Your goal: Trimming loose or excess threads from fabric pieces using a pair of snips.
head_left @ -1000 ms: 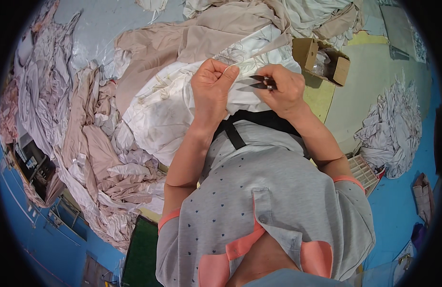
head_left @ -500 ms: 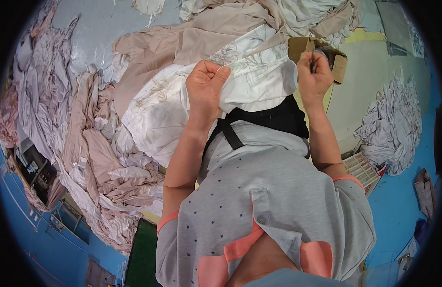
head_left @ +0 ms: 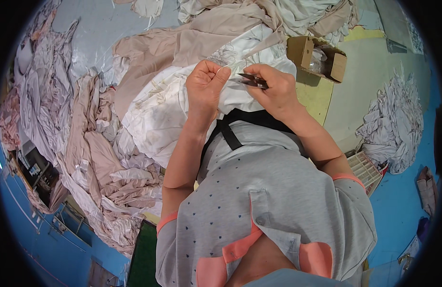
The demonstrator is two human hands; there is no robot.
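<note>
My left hand pinches a fold of a white garment and holds it up in front of my chest. My right hand grips small dark thread snips, their tips pointing left at the pinched fabric, close to my left thumb. The white garment drapes down over the table edge and against my grey dotted shirt. A black strap crosses my waist below the hands.
Heaps of beige and white cloth cover the table to the left and far side. An open cardboard box sits at the far right on a yellow-green mat. Another white cloth pile lies on the right. A white basket stands by my right elbow.
My right hand, which had swung out to the right and up half a second ago, has come back to the left hand with the snips pointing at the fabric.
</note>
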